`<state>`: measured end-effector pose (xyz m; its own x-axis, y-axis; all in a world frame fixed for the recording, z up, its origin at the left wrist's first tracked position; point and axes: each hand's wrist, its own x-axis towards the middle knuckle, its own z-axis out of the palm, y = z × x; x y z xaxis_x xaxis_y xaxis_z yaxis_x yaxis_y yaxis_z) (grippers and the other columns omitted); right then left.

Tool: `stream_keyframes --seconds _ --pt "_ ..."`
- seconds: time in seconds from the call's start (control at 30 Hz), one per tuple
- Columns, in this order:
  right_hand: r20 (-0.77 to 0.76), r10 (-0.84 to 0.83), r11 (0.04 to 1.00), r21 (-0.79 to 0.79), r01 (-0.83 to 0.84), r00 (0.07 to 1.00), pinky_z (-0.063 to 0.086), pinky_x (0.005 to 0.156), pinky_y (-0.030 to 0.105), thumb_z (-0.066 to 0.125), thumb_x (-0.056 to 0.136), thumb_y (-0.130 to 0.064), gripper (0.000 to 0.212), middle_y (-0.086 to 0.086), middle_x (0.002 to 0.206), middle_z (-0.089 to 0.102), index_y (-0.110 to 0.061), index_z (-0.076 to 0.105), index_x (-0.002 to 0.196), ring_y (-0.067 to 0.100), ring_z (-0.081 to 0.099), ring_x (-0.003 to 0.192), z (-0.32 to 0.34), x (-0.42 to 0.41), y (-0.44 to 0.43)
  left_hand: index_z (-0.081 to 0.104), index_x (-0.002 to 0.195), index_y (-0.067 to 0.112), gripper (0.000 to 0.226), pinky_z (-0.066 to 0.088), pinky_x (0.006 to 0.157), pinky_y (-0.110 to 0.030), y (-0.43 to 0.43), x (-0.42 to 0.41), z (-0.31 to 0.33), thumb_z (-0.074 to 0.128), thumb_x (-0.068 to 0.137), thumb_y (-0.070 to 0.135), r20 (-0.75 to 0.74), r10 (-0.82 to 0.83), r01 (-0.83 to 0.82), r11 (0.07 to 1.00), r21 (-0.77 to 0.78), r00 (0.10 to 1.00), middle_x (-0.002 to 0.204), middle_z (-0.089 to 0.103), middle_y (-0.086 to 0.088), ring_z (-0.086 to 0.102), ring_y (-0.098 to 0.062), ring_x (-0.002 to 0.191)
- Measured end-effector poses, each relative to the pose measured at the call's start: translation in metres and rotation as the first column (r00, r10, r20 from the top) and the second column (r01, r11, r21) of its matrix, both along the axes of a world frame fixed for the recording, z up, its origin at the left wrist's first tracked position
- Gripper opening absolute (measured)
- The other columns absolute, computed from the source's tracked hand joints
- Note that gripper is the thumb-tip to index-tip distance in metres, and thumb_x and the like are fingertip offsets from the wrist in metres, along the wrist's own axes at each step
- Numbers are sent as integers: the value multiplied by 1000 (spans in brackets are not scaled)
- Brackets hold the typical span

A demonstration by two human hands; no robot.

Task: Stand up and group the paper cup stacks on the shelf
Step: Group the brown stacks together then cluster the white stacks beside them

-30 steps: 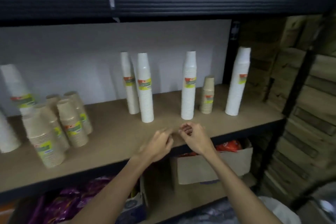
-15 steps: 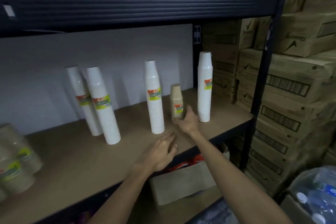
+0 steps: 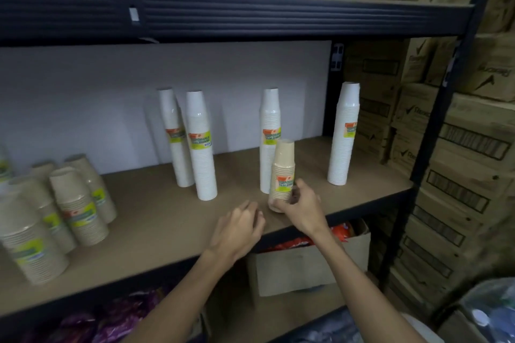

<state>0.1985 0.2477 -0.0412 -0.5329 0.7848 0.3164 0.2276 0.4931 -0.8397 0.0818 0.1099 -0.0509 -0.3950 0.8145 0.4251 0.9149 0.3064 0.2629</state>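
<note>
The right grip (image 3: 302, 210), seen from the head camera, is closed round the foot of the short tan cup stack (image 3: 283, 172). The thumb is on the near-left side and the fingers curl round the right, at the lowest rims. This stack is a nest of upside-down pale brown cups. Its lower half is ribbed with rim lines, the top cup is smooth, and a green-and-yellow label with a red mark sits across the middle. It stands nearly upright, and I cannot tell whether its base touches the shelf (image 3: 156, 220) or sits just off it.

Directly behind the grip, partly hidden by the tan stack, rises a tall white cup stack (image 3: 269, 120) with the same kind of label. To the right of the grip, well apart, the rightmost white stack (image 3: 344, 133) stands near the black upright. Left of the grip and further back, the front white stack (image 3: 202, 145) and the rear white stack (image 3: 174, 136) stand just beside each other.

The left grip (image 3: 239, 228) hovers just left of the right one and nearer the camera, over the shelf's front edge. Its fingers are loosely curled and hold nothing. Far to the left of both grips, the short brown cup stacks (image 3: 78, 203) stand bunched together.

Below the grips, on the lower level, sits an open cardboard box (image 3: 306, 267) with red packets (image 3: 338, 232) in it. Stacked cartons (image 3: 459, 153) fill the space right of the rack
</note>
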Motion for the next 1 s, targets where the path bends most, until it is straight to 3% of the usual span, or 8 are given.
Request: stream_keyframes --seconds 0.1,0.23,0.37,0.6,0.7,0.83,0.93,1.0 --pt "14 152 988 -1 -152 988 47 70 8 87 66 -39 49 -17 92 68 -26 61 106 -7 63 84 6 -14 -42 51 94 25 20 43 67 -33 -48 -19 -2 39 97 40 19 43 -43 999 4 999 99 57 5 58 -19 84" --pt "22 270 963 10 -271 963 49 73 15 86 64 -46 55 -14 96 69 -27 59 107 -2 63 88 4 -51 -97 54 124 23 43 48 94 -36 -121 -46 -16 32 97 48 34 22 -19 997 -80 999 128 57 6 56 -15 112" --pt "24 358 934 2 -358 934 44 68 8 87 63 -43 52 -15 92 68 -27 59 105 -6 60 84 0 -91 -151 54 132 19 49 39 107 -30 -192 -66 -20 31 99 46 2 101 -100 994 -43 995 138 55 4 48 -12 127" --pt "73 444 896 -27 -444 893 54 80 37 83 56 -56 59 -12 94 68 -29 55 101 14 64 92 -7 -152 -223 62 110 17 32 52 84 -35 -310 -96 -25 39 98 36 -13 279 -278 958 67 960 111 65 4 62 -17 100" --pt "104 469 883 -45 -467 877 49 72 33 85 62 -49 59 -11 95 64 -22 52 102 13 61 89 -2 -171 -251 57 99 21 28 50 73 -38 -349 -115 -23 36 97 39 64 438 -443 886 138 897 95 64 4 62 -20 85" --pt "86 485 874 -66 -481 870 39 61 18 86 64 -44 59 -13 94 61 -23 51 106 10 58 87 3 -189 -279 55 102 24 17 45 72 -35 -371 -147 -17 40 100 31 249 627 -667 732 137 739 93 67 -1 63 -25 87" --pt "76 478 878 -41 -476 875 48 74 27 85 60 -53 68 -12 105 66 -28 51 113 13 63 99 -2 -197 -289 52 110 19 20 44 90 -39 -366 -175 -14 40 98 29 259 700 -719 694 -29 665 113 62 -7 58 -29 108" --pt "102 482 876 -23 -483 870 52 84 35 83 58 -58 71 -13 107 66 -32 49 114 12 63 101 -5 -200 -285 50 121 16 31 32 107 -42 -356 -188 -15 35 97 31 190 748 -739 661 -128 636 135 51 -7 44 -27 129"
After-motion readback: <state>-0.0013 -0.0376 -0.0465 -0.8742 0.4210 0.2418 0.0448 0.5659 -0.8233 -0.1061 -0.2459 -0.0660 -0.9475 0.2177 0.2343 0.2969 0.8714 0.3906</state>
